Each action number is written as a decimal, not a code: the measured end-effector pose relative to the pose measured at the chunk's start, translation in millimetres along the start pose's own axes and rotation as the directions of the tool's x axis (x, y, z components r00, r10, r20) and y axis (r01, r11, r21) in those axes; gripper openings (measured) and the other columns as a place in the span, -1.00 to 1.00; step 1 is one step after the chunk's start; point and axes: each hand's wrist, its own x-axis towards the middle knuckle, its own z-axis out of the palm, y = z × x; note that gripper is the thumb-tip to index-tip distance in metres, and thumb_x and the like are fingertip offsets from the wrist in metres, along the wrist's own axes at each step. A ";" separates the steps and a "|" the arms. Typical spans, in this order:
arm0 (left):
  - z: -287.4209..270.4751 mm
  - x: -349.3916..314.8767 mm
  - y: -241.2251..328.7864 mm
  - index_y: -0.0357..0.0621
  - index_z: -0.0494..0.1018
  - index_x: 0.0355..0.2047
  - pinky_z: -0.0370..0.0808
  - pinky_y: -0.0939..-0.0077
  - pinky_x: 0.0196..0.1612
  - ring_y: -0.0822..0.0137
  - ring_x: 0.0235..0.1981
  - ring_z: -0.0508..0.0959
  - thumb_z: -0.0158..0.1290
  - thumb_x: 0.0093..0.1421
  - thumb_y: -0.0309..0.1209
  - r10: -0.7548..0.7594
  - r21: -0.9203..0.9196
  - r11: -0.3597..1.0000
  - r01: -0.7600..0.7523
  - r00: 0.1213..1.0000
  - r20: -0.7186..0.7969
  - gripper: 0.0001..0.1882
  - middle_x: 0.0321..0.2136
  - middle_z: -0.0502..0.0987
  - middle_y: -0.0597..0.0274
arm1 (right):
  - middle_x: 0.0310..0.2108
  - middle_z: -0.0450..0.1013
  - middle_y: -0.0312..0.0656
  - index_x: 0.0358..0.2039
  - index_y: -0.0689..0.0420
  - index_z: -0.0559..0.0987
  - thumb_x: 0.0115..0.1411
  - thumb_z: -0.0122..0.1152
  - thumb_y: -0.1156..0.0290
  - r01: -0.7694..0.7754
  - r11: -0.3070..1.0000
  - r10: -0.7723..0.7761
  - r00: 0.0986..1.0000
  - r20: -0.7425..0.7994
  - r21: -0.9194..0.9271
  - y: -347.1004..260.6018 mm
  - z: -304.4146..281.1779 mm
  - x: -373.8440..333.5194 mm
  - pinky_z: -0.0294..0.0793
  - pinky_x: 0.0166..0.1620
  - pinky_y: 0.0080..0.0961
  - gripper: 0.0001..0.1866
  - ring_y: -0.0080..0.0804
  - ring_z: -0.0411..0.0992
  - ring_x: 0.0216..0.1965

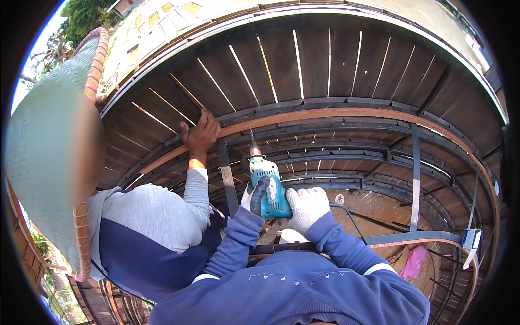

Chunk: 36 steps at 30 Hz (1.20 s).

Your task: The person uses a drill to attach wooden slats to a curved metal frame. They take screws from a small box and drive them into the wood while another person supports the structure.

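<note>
Left hand, right hand: fingers gripping teal plastic drill | slim metal bit: near curved brown wooden strip's lower edge

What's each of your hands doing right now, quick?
Gloved left hand: closed, holding the teal plastic power drill.
Gloved right hand: closed, also on the drill.
</note>
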 end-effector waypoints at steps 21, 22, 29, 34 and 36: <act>5.8 11.5 12.5 -0.12 0.43 0.15 0.66 0.31 -0.06 0.34 -0.13 0.65 0.23 0.38 -0.24 0.005 -0.074 0.997 -0.002 0.999 0.039 -0.57 -0.10 0.60 0.24 | -0.45 0.51 -0.11 -0.24 0.08 0.55 -0.05 0.35 0.29 -0.010 0.999 0.007 0.998 0.070 0.041 2.8 6.7 21.7 0.38 -0.21 -0.13 -0.67 -0.08 0.54 -0.40; 3.4 12.5 11.5 -0.12 0.43 0.15 0.66 0.32 -0.06 0.34 -0.13 0.65 0.23 0.38 -0.24 0.004 -0.066 0.998 -0.001 0.999 0.038 -0.58 -0.10 0.60 0.24 | -0.45 0.51 -0.11 -0.24 0.08 0.55 -0.05 0.35 0.29 -0.010 0.999 0.007 0.998 0.066 0.045 1.7 6.5 21.8 0.38 -0.21 -0.13 -0.67 -0.08 0.54 -0.40; -2.7 24.4 7.7 -0.12 0.45 0.14 0.66 0.33 -0.08 0.36 -0.14 0.65 0.25 0.36 -0.24 0.010 -0.105 0.995 -0.003 0.998 0.064 -0.57 -0.12 0.61 0.25 | -0.47 0.48 -0.15 -0.19 0.07 0.53 -0.03 0.32 0.34 -0.006 0.999 0.004 0.999 0.038 0.048 4.0 4.7 32.4 0.36 -0.23 -0.14 -0.66 -0.11 0.53 -0.41; -5.9 32.6 7.7 -0.15 0.47 0.12 0.68 0.35 -0.13 0.35 -0.21 0.67 0.27 0.34 -0.24 -0.033 -0.121 0.992 0.039 0.998 0.054 -0.56 -0.16 0.62 0.24 | -0.49 0.45 -0.19 -0.20 0.08 0.51 -0.01 0.31 0.34 0.010 1.000 -0.010 1.000 0.005 0.026 4.3 2.6 34.8 0.34 -0.25 -0.14 -0.67 -0.15 0.50 -0.44; -14.7 39.6 -5.7 -0.17 0.47 0.11 0.69 0.35 -0.15 0.34 -0.23 0.68 0.29 0.32 -0.24 -0.021 -0.160 0.987 0.032 0.997 0.070 -0.56 -0.18 0.63 0.23 | -0.47 0.47 -0.17 -0.15 0.12 0.53 -0.01 0.31 0.33 -0.007 1.000 0.007 1.000 0.030 0.008 4.9 8.2 34.8 0.36 -0.23 -0.14 -0.63 -0.16 0.52 -0.42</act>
